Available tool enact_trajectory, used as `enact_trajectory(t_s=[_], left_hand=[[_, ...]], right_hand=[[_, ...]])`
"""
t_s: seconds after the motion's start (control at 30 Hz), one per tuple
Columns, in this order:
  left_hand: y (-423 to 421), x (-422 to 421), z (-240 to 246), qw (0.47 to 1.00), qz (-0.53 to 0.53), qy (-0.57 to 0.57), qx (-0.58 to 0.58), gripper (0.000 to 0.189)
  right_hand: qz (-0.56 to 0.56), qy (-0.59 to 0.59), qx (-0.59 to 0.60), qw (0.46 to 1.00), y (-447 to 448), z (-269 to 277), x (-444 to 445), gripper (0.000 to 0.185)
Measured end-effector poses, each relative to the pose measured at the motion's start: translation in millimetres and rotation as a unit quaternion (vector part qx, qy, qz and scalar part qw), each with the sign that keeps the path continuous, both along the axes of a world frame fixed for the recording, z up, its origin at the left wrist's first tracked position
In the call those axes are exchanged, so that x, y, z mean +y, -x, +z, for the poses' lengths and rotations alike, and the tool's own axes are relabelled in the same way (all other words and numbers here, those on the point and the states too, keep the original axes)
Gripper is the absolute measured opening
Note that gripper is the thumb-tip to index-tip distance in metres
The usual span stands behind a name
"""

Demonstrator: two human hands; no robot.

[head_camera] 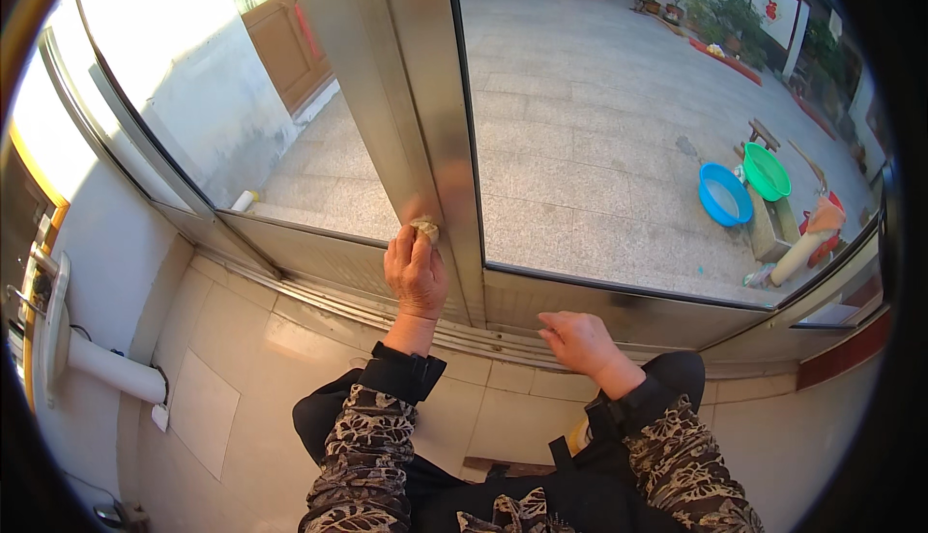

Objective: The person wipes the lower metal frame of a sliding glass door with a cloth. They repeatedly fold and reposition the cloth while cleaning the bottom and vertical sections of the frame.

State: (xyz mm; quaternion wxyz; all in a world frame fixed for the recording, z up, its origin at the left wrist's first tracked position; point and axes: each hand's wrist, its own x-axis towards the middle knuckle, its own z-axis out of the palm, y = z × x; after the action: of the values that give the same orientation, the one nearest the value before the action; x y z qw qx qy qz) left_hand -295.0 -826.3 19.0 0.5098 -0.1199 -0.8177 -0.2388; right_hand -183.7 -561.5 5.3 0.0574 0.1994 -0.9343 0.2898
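Note:
My left hand (417, 272) grips a small crumpled beige wad, perhaps a cloth or sponge (425, 228). It is pressed against the metal door frame (442, 134), low on the upright between two glass panes. My right hand (580, 344) hovers over my knee, in front of the lower metal panel (580, 305) of the right-hand door. Its fingers are partly bent and point left, and nothing shows in it. Through the right glass pane (573, 120) a paved courtyard is visible.
Metal sliding tracks (341, 297) run along the tiled floor (225, 344) at the door's foot. A white pedestal washbasin (61, 330) stands at the left wall. Beyond the glass sit a blue basin (725, 196) and a green basin (767, 172). Beneath me is a low wooden seat (507, 466).

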Motion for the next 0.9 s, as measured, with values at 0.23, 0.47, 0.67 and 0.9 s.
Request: enact_trajectory(t_s=[0.23, 0.47, 0.67, 0.9], left_hand=[[-27.1, -9.2, -16.5, 0.984, -0.023, 0.061, -0.164, 0.017], [-33.6, 4.2, 155.9, 0.98, -0.142, 0.095, 0.1, 0.034], [13.5, 22.5, 271.1, 0.956, -0.068, 0.171, 0.229, 0.033], [15.6, 23.4, 192.0, 0.954, -0.071, 0.2, 0.21, 0.032]], right_hand=[[-0.026, -0.019, -0.016, 0.999, 12.6, -10.6, 10.3, 0.026], [-0.024, -0.022, -0.029, 0.999, 10.5, -12.6, 14.8, 0.025], [-0.038, -0.02, -0.015, 0.999, 9.5, -10.7, 20.5, 0.026], [-0.049, -0.014, -0.023, 0.998, 4.0, -8.5, 23.2, 0.026]])
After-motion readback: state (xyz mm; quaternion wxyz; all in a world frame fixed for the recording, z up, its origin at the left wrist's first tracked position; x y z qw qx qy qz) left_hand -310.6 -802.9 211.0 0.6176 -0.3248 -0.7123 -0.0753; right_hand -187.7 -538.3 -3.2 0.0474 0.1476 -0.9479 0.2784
